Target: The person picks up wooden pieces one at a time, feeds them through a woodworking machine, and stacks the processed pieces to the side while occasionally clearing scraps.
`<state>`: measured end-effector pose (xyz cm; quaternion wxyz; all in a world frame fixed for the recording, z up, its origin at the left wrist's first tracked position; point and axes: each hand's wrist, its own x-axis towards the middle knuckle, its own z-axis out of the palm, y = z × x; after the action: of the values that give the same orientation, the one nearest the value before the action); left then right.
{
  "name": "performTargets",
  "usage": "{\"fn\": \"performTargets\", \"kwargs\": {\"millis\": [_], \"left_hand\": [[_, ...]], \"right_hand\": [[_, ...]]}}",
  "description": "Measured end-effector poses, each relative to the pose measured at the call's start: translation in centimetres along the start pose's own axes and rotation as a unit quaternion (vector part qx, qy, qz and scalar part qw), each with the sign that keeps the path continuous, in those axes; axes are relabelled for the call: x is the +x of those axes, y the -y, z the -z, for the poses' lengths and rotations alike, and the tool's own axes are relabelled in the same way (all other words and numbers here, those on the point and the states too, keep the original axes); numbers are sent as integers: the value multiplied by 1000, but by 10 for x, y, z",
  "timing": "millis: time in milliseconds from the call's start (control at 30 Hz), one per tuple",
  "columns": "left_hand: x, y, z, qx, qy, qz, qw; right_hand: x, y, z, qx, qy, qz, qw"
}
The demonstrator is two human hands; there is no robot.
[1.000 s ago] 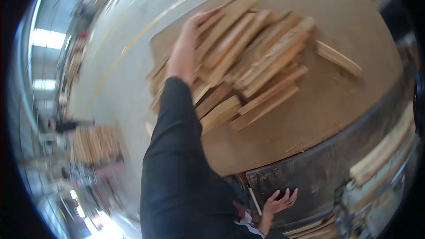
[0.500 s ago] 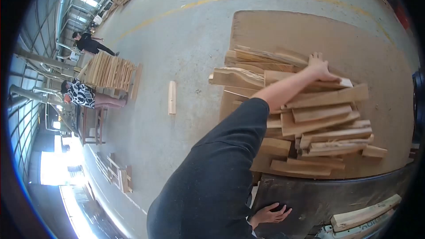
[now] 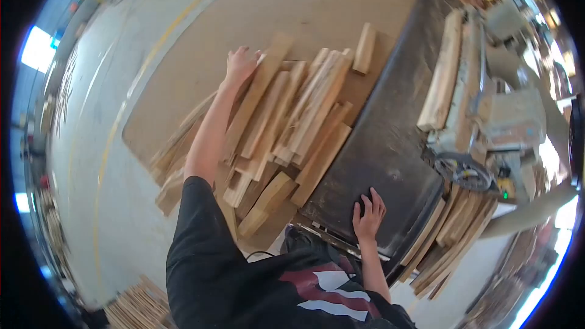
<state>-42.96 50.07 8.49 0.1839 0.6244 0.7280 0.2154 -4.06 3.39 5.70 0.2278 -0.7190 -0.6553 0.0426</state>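
Note:
My left hand (image 3: 242, 66) reaches out to the far end of the wood pile, its fingers curled at the end of a wooden board. Most of that board is hidden behind my forearm. Against it lies a longer plank (image 3: 259, 94), blurred at its far end. Several more rough boards (image 3: 317, 106) are stacked loosely side by side on a brown panel (image 3: 317, 0). My right hand (image 3: 367, 218) rests on a dark, smooth tabletop (image 3: 390, 164), fingers spread, holding nothing.
Right of the dark top is a machine with a handwheel (image 3: 464, 170), and a thick timber piece (image 3: 443, 73) lies along it. More boards (image 3: 454, 225) are stacked below the wheel. Another wood stack (image 3: 139, 306) stands on the floor at lower left.
My view has turned, bringing the machine and handwheel into sight at the right. My left hand stays at the board ends; my right hand remains on the dark top.

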Motion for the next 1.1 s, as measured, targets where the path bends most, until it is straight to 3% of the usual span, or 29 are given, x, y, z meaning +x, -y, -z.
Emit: {"fn": "performTargets", "kwargs": {"millis": [67, 200, 267, 300, 367, 500, 533, 567, 633, 667, 733, 833, 900, 933, 967, 1000, 1033, 1067, 1100], "left_hand": [[22, -38, -15, -45, -18, -126, 991], [34, -165, -64, -71, 78, -184, 977], [17, -224, -105, 116, 40, -277, 953], [5, -251, -126, 112, 46, -287, 950], [-12, -288, -162, 185, 133, -222, 948], [-25, -325, -191, 207, 120, -192, 952], [-35, -332, -180, 1, 182, -119, 976], [-42, -333, -174, -202, 234, -37, 950], [-68, -319, -167, -511, 346, 53, 785], [-94, -310, -151, -617, 394, 128, 669], [-157, -291, -124, -671, 410, 120, 606], [-251, -251, -125, -603, 389, 148, 681], [-311, -230, -132, -562, 400, 158, 707], [-344, -224, -136, -455, 366, 77, 808], [-369, -222, -144, -336, 323, -7, 885], [-387, -221, -153, -334, 332, -6, 882], [-405, -219, -163, -289, 278, -114, 909], [-424, -220, -166, -239, 225, -221, 918], [-440, -220, -170, -235, 243, -226, 914]], "right_hand": [[-3, -5, -1, 4, -2, -17, 1000], [5, -3, 4, 13, -5, -27, 1000], [7, -6, 4, 27, -8, -23, 999], [7, -7, 5, 22, -12, -34, 999], [8, -9, 4, 38, 0, -37, 999], [9, -9, 7, 62, -8, -40, 997], [8, -11, 8, 59, -1, -34, 998], [7, -15, 8, 58, -2, -41, 997], [5, -15, 6, 68, -17, -31, 997], [9, -15, 11, 88, -37, -28, 995], [2, -19, 6, 133, -63, -53, 988], [4, -23, 18, 171, -120, -75, 975], [2, -28, 24, 233, -11, -149, 961], [4, -27, 26, 233, -13, -158, 959], [7, -25, 28, 223, 14, -236, 946], [7, -27, 32, 210, 42, -314, 925], [4, -35, 34, 206, 41, -323, 923], [-5, -41, 35, 245, 60, -391, 885], [-16, -45, 35, 285, 74, -460, 838]]}}
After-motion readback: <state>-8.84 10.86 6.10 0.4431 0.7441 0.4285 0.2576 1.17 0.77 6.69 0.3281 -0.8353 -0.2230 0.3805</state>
